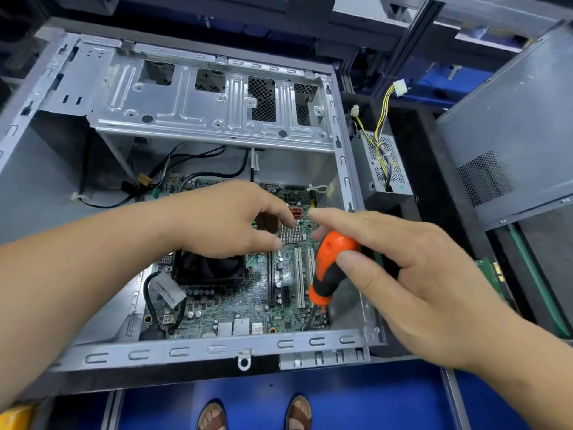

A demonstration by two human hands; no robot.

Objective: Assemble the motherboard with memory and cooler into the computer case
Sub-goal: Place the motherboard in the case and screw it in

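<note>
- Green motherboard [248, 311] lies inside the metal case [217, 349], cooler [209, 268] on it.
- Right hand [412, 274] grips the orange screwdriver [328, 268].
- Left hand [229, 220] hovers, fingers curled, holding nothing visible.
- Screwing the board down looks next.

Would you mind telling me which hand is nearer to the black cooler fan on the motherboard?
Left. The left hand hovers directly above the cooler fan's far edge, while the right hand is off to the fan's right, gripping the orange screwdriver.

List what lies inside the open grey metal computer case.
Green motherboard with black cooler fan and black cables. Both hands hide its centre; memory cannot be confirmed.
</note>
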